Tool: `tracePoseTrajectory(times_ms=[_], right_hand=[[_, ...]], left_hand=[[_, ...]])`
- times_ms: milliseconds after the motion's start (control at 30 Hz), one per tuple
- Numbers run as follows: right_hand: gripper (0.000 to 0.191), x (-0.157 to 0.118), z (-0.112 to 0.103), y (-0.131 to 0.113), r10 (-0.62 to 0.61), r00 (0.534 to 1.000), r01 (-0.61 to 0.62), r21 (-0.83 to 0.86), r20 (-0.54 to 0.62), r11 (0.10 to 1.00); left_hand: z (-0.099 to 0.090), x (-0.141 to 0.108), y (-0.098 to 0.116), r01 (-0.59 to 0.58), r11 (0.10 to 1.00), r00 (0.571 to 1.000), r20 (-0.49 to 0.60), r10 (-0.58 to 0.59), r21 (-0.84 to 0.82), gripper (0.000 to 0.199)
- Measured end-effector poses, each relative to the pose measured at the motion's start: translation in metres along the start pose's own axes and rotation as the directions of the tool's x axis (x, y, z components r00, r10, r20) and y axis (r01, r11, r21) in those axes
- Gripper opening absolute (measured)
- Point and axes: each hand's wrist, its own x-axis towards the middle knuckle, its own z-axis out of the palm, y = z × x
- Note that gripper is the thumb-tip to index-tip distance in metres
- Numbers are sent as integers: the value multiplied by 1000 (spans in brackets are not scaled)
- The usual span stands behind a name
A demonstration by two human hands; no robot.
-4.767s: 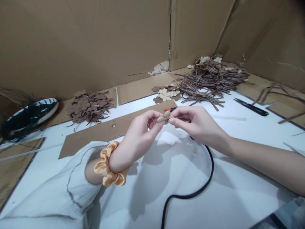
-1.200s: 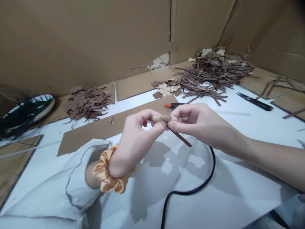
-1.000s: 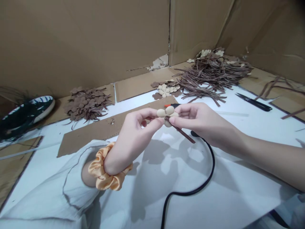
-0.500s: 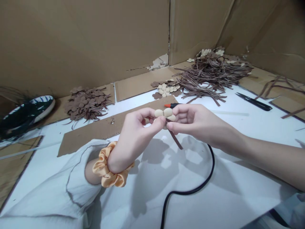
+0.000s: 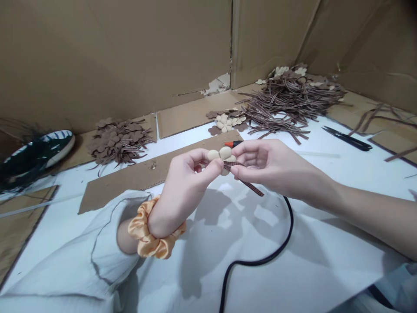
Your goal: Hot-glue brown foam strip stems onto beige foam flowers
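A cream flower (image 5: 225,152) is pinched between the thumb and fingers of my left hand (image 5: 192,178), which wears an orange scrunchie at the wrist. A dark checked ribbon (image 5: 252,188) lies across the flower's front, under my left thumb, with its tail hanging down to the right. My right hand (image 5: 273,163) is closed with thumb and fingers on the ribbon beside the flower. Just behind the fingers shows the orange tip of a black tool (image 5: 230,144). Its body is mostly hidden by my right hand.
Brown flowers (image 5: 112,138) are heaped at left, near a patterned dish (image 5: 61,148). Cream flowers (image 5: 225,122) and a large ribbon pile (image 5: 286,100) lie behind. Black tweezers (image 5: 348,139) are at right. A black cable (image 5: 260,262) curves in front; a cardboard strip (image 5: 130,178) lies behind my left hand.
The flower has shifted slightly left and now shows more of its petals. The ribbon's tail has swung up and to the right, lying flatter across the flower.
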Motion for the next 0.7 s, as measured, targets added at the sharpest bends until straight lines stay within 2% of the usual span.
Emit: tracePoseTrajectory(times_ms=[367, 533, 700], right_hand=[[13, 2, 2, 2, -8, 1000, 8, 40, -18, 999], [13, 0, 3, 1, -18, 999, 16, 55, 30, 998], [17, 0, 2, 1, -38, 999, 37, 28, 10, 999]], left_hand=[[1, -1, -1, -9, 997, 1000, 12, 10, -80, 15], [-1, -1, -3, -32, 998, 999, 11, 33, -46, 15], [-1, 0, -2, -42, 999, 995, 89, 44, -33, 17]])
